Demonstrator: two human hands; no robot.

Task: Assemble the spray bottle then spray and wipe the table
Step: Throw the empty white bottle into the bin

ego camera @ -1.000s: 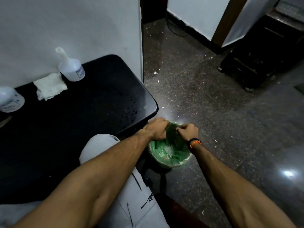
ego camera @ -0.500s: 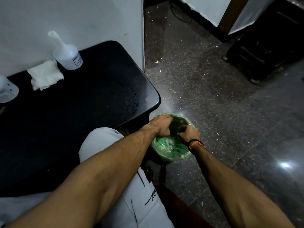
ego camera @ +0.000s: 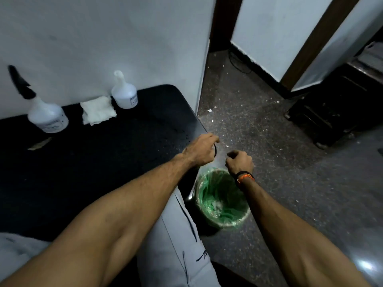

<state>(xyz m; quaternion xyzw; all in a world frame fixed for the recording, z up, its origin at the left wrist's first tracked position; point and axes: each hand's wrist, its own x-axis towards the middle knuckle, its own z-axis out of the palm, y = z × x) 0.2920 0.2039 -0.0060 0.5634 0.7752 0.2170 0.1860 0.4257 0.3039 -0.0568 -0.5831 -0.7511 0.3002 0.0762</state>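
You have two spray bottles on the desk (ego camera: 128, 146): one (ego camera: 48, 118) wearing its black trigger head, one (ego camera: 124, 95) bare-necked. One folded white cloth (ego camera: 97, 113) lies between them. One green-lined bin (ego camera: 221, 200) (on the floor) stands beside the desk.

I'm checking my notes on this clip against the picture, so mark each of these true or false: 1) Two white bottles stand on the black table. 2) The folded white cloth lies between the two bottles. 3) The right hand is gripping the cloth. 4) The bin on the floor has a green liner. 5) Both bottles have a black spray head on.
1) True: one bottle stands at the left and another bottle nearer the wall corner, both on the black table.
2) True: the white cloth lies between them.
3) False: the right hand is curled above the bin, away from the cloth.
4) True: the bin has a green liner.
5) False: only the left bottle has the black spray head; the other has none.
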